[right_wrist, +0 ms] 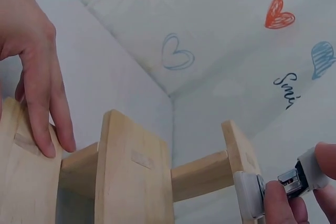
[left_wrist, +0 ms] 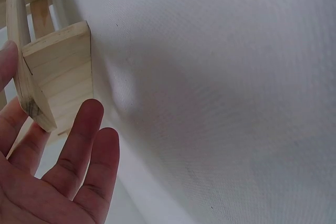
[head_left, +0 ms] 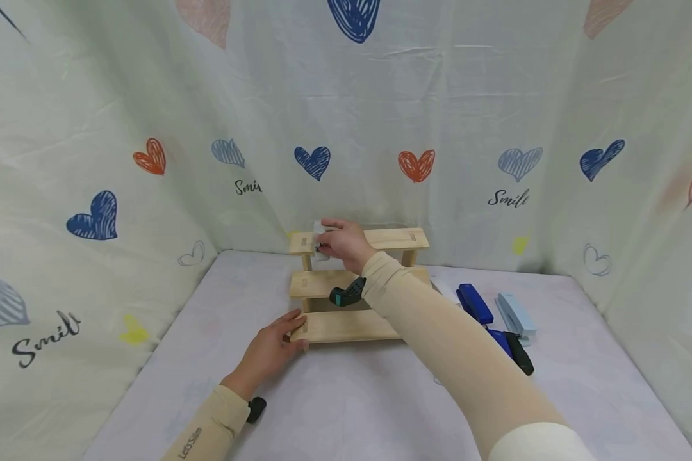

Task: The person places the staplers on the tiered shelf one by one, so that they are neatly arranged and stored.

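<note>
A three-tier wooden display shelf (head_left: 346,326) stands on the table. My left hand (head_left: 271,349) holds the left end of its lowest board, with the thumb on one side and fingers on the other. In the left wrist view, two fingers of this left hand (left_wrist: 63,166) extend free of the wood. My right hand (head_left: 346,243) is at the left part of the top board, holding a small white stapler (head_left: 320,242). The right wrist view shows this stapler (right_wrist: 249,195) spread apart between the fingers, its metal part exposed, close against the top board.
Right of the shelf lie a dark blue stapler (head_left: 475,304), a blue-and-black stapler (head_left: 516,352) and a light blue stapler (head_left: 516,315). My right forearm passes in front of the shelf's right side. A heart-printed curtain (head_left: 461,211) closes off the back and sides.
</note>
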Demonstrator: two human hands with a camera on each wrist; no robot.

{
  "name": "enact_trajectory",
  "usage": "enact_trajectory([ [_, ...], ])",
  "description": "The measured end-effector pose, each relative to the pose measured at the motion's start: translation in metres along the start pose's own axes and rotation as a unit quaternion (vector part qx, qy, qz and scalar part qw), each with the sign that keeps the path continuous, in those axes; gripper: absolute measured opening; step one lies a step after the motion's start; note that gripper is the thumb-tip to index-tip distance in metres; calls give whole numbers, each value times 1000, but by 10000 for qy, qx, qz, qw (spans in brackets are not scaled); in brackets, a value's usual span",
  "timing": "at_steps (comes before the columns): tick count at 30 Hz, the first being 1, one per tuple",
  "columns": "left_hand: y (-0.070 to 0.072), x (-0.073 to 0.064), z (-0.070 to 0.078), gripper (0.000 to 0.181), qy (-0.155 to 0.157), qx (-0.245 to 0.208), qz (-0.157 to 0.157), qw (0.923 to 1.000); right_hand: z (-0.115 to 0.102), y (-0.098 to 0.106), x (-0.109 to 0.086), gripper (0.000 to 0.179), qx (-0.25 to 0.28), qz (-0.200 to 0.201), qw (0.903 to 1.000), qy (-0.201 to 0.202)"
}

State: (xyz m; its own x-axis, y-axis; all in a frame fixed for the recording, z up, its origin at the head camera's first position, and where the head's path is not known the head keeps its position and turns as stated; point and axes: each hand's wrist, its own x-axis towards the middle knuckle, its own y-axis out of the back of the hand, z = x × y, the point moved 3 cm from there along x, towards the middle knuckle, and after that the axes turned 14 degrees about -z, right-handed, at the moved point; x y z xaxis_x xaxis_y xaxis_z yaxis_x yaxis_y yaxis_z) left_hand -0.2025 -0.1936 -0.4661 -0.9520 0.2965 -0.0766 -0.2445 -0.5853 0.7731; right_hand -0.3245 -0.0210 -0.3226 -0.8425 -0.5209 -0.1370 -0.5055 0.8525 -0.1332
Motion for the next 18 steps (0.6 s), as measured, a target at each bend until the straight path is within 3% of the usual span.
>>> enact_trajectory([
  [11,0,-1,3,53,-52,-17,1,10000,2,2,2,51,-230,177,9994,184],
  [18,1,-2,3,53,-35,19,16,10000,0,5,-3,56,-336,46,9994,76],
])
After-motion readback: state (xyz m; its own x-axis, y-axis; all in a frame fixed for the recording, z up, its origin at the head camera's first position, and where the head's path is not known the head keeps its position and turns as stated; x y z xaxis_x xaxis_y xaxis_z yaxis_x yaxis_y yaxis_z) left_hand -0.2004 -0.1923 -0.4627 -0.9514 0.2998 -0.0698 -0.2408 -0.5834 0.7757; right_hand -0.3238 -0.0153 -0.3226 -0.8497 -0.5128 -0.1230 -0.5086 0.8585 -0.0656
